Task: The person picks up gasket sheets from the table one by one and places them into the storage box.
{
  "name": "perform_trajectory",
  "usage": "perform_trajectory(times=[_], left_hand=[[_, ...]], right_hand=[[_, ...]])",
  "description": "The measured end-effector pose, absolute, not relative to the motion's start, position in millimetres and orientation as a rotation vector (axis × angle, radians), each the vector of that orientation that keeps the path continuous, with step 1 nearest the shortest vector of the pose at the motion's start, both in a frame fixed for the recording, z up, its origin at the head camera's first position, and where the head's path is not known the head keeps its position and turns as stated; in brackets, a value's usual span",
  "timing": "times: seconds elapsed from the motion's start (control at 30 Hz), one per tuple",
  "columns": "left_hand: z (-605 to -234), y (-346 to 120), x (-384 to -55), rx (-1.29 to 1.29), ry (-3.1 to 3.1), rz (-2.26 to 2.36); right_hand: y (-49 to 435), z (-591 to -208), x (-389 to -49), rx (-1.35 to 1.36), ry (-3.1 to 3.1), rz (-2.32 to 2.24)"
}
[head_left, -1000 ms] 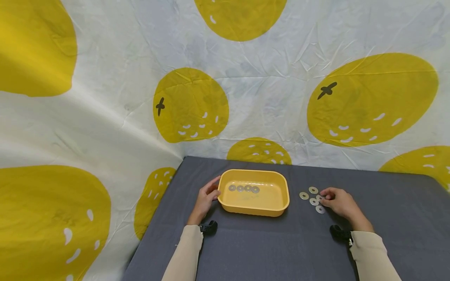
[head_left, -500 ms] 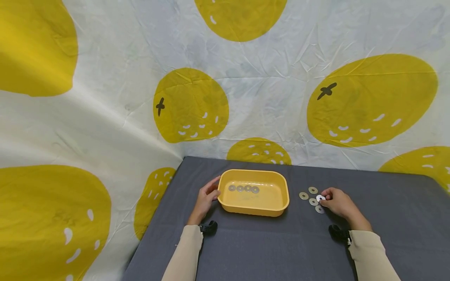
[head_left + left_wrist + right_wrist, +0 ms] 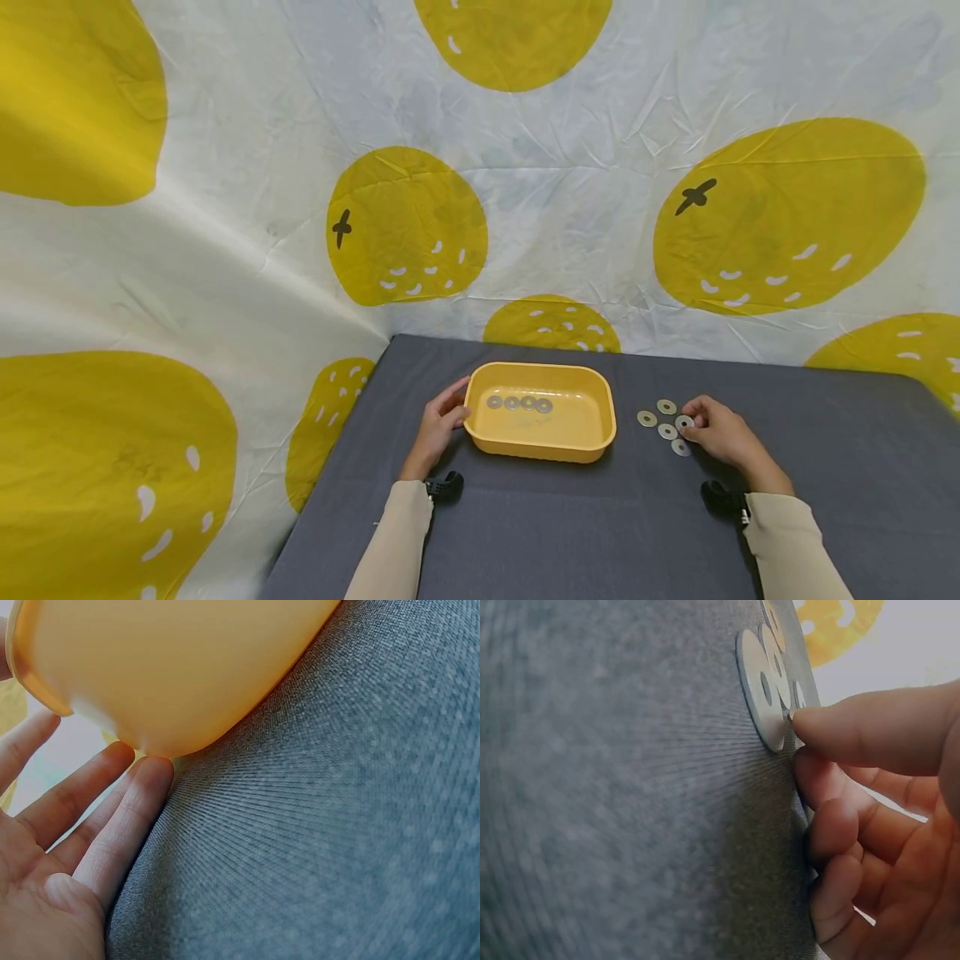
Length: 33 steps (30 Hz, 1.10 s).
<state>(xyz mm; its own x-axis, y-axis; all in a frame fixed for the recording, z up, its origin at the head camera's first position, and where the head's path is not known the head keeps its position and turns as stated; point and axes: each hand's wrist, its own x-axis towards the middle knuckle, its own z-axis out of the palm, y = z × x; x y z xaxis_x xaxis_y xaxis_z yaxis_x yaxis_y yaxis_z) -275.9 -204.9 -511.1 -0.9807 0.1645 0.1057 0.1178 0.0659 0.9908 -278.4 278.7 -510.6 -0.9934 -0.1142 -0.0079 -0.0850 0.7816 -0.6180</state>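
Observation:
In the head view, my left hand (image 3: 437, 427) holds the left end of a yellow plastic tray (image 3: 540, 450). The left wrist view shows its fingers (image 3: 97, 817) against the outer wall, with the thumb up at the rim. A row of several metal washers (image 3: 528, 403) lies flat in the tray. Right of the tray, my right hand (image 3: 723, 432) pinches a washer (image 3: 684, 423) between thumb and fingertips, low at the cloth. Several loose washers (image 3: 667, 432) lie close by. In the right wrist view, the thumb (image 3: 840, 727) hides most of the pinched washer.
A dark grey cloth (image 3: 570, 533) covers the table. White fabric with yellow fruit prints (image 3: 408, 225) hangs behind and on the left. Each wrist wears a black strap with a camera (image 3: 723, 498).
The washer at my right fingertips has tilted and caught the light, and more of it shows than at first. My left hand and the tray have stayed in place.

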Motion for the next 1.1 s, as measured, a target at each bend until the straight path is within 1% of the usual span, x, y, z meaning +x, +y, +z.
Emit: perform_trajectory(times=[0.17, 0.63, 1.1], left_hand=[[-511, -205, -275, 0.298, 2.278, 2.092], [-512, -204, -274, 0.292, 2.302, 2.084], [-511, -205, -274, 0.304, 2.306, 2.074]], right_hand=[[279, -511, -278, -0.189, 2.898, -1.033], [285, -509, -277, -0.098, 2.805, -1.250], [282, -503, -277, -0.064, 2.804, -1.317]])
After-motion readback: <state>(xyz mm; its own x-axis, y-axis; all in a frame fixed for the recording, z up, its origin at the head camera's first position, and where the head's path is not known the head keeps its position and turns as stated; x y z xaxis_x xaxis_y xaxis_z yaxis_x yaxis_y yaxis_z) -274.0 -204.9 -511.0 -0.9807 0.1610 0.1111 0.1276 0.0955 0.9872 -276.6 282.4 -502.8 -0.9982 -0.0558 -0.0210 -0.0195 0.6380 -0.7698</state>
